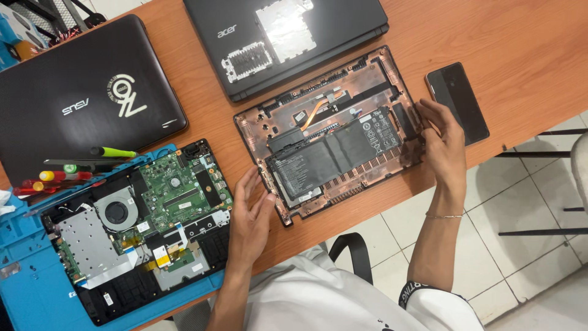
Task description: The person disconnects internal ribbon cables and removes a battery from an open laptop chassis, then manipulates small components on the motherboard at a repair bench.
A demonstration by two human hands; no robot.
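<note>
Left hand: our left hand [250, 211] lies open, fingers spread, its fingertips touching the near left edge of the copper-coloured plastic laptop base shell with a flat black battery [331, 136].
Right hand: our right hand [442, 140] curls over the far right edge of the same shell; the fingers pinch its rim there, though we cannot tell how firmly.
Shell position: it lies inside-up and skewed on the brown wooden counter [527, 43], its near corner close to the counter's edge, between our two hands.
How it handles: we judge it light, thin and somewhat flexible, stiffest along the rim; the battery makes up most of its weight, and the orange flat cable and small clips look fragile.
Where to hold: the two opposite edges, with fingers off the battery face and the cable.
Just beyond: a closed black laptop lying underside-up [288, 43] touches the shell's far side; a dark smartphone [458, 102] lies just beside our right hand.
To the left: an opened laptop with green circuit board and fan [138, 230] rests on a blue work mat [27, 288], with coloured screwdrivers [73, 168] near it.
Far left: a closed black laptop with a white emblem [79, 98].
</note>
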